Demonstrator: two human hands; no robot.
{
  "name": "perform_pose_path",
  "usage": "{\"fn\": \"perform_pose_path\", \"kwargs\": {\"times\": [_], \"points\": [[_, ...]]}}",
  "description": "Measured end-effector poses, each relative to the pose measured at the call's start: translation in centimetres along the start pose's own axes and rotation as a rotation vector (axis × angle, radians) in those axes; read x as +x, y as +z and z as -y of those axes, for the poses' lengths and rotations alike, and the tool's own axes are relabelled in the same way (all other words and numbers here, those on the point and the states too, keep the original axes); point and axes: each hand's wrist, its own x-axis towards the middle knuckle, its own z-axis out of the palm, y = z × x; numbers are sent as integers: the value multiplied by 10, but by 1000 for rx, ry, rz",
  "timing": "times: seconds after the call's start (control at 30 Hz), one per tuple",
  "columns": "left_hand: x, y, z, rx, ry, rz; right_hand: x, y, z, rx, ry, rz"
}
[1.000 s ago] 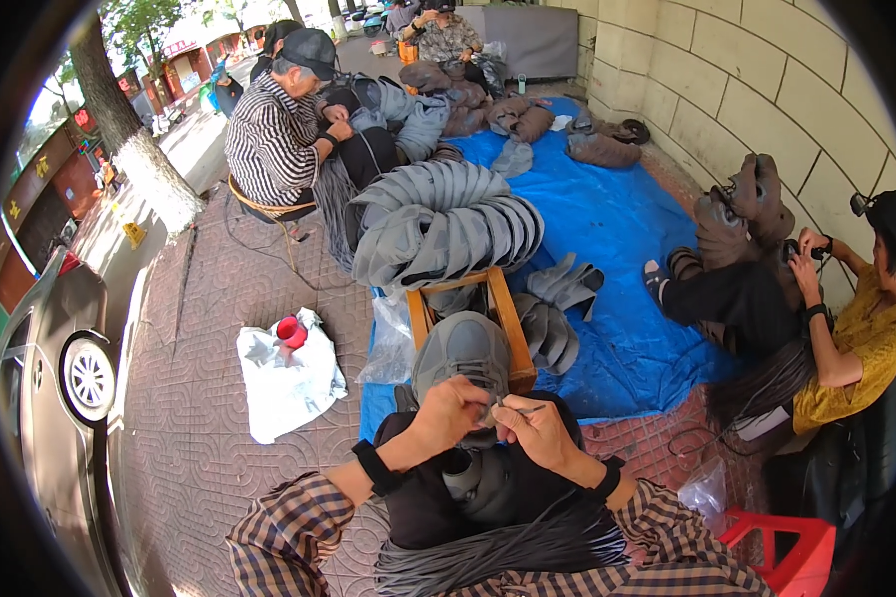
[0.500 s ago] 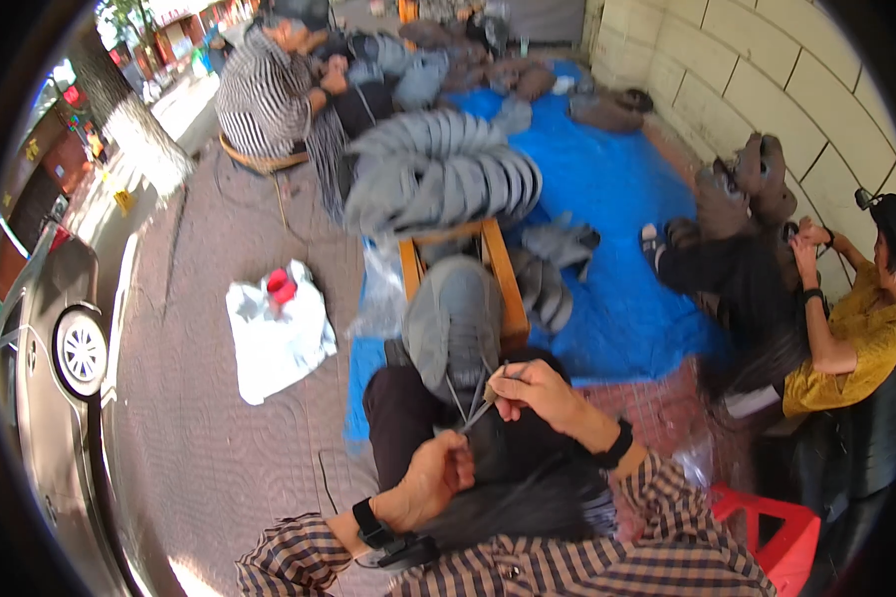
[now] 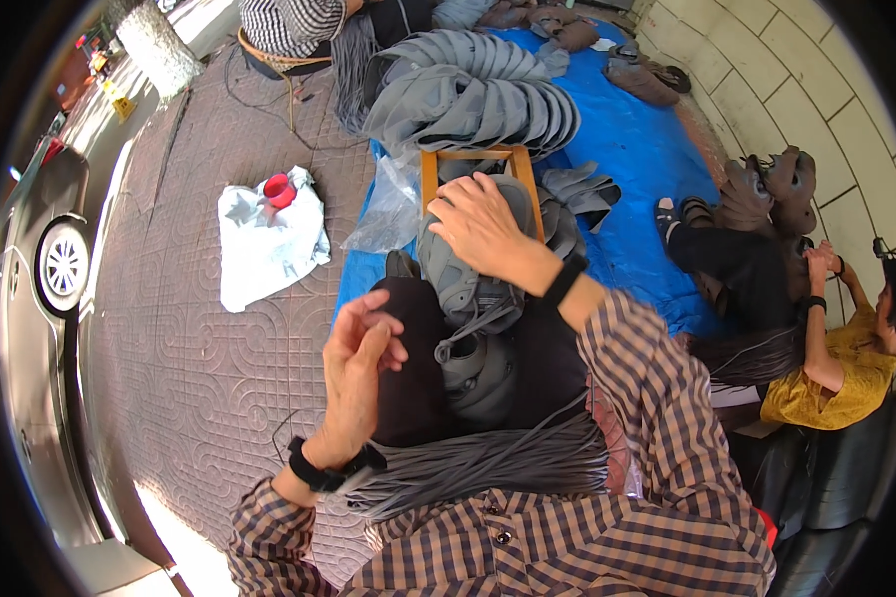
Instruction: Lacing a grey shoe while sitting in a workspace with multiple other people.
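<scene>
A grey shoe upper (image 3: 446, 264) with a lace tied at its near end sits over my knees, against a wooden frame (image 3: 529, 189). My right hand (image 3: 483, 227) lies across its far part, fingers bent over it; their tips are partly hidden. My left hand (image 3: 356, 348) hangs above my left thigh, holding nothing, its fingers loosely curled and apart. Between my thighs are more grey uppers (image 3: 478, 378). A thick bundle of grey laces (image 3: 478, 468) lies across my lap.
Beyond the frame, rows of stacked grey uppers (image 3: 468, 104) rest on a blue sheet (image 3: 647, 149). To the left is a white bag (image 3: 269, 244) with a red roll (image 3: 279, 190). A person in yellow (image 3: 836, 368) sits at right, another in stripes (image 3: 289, 25) far left. A car (image 3: 45, 298) stands left.
My right hand has let go of the lace and moved forward onto the upper. My left hand has released its lace end and moved up and left. The lace now lies in a loop.
</scene>
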Motion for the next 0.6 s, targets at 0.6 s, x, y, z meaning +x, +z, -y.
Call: {"fn": "perform_pose_path", "kwargs": {"times": [0.6], "points": [[7,31,84,1409,518,419,-108,-52,-40,610,935,595]]}}
